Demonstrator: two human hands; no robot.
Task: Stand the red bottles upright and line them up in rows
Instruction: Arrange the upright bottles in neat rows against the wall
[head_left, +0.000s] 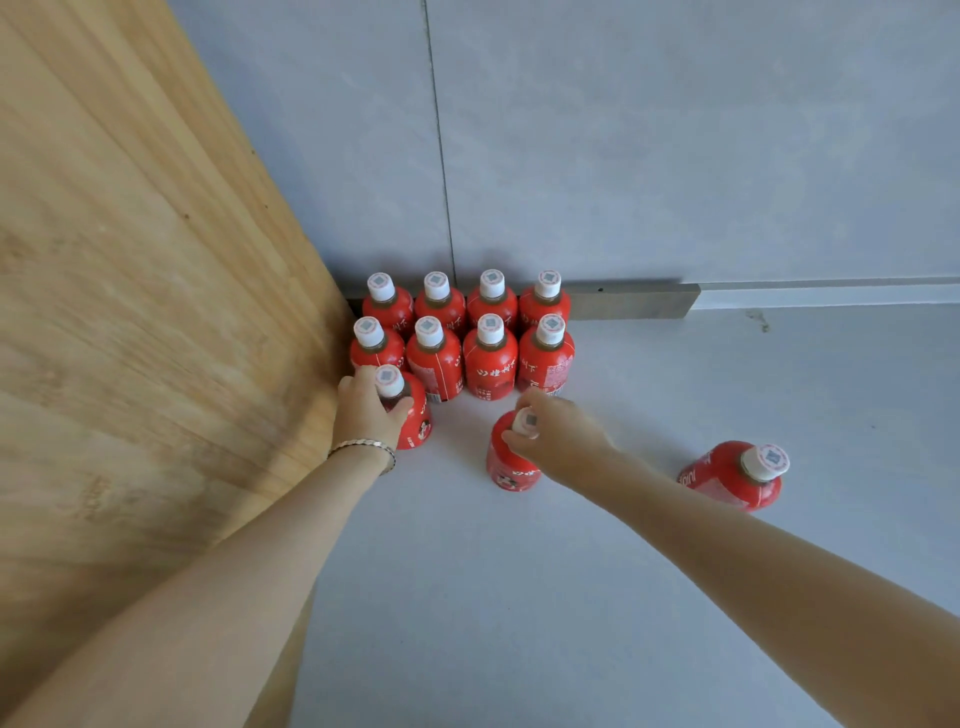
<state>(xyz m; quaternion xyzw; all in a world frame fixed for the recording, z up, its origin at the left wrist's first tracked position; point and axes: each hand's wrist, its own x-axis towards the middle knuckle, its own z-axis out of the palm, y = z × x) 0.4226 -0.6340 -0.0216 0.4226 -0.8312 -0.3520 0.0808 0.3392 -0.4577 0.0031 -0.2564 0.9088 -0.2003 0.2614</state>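
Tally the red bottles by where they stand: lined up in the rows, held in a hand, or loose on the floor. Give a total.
Lined up in two rows: 8
Held, one in the left hand and one in the right hand: 2
Loose on the floor: 1
Total: 11 red bottles

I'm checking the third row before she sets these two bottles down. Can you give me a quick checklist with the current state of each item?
1. Back row of four upright along the wall: ok.
2. Second row of four upright in front of it: ok.
3. Left hand has a firm hold on the bottle by the wooden panel: ok, fingers wrap its neck.
4. Right hand grips the middle bottle at the cap: ok.
5. Middle bottle in line with the third row: not ok, it sits nearer the camera with a gap.
6. Stray bottle on the right placed in a row: not ok.
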